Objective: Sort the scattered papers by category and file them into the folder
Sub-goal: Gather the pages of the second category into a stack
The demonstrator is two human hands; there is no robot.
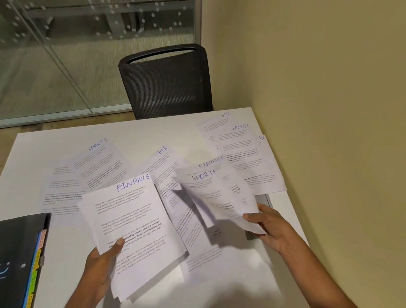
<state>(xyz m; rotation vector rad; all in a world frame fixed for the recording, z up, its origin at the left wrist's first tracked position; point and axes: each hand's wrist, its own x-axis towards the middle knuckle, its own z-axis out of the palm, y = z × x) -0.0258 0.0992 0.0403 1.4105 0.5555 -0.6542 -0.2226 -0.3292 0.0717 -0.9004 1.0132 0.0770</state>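
left hand (101, 263): closed on FINANCE sheets (130, 222), thumb on top | right hand (267, 225): pinching lifted SPORTS sheet (215, 195) | folder (12, 257): just left of left hand

Left hand (101, 265) grips a small stack topped by a FINANCE sheet (130, 225), thumb on its face, lifted off the white table (36, 148). Right hand (267, 225) pinches a curled SPORTS sheet (215, 195) by its corner (motion-blurred). More labelled sheets lie scattered flat: SPORTS page (100, 164), HR page (164, 166). Black tabbed folder (9, 257) sits closed at lower left. Black mesh chair (165, 83) behind the table.
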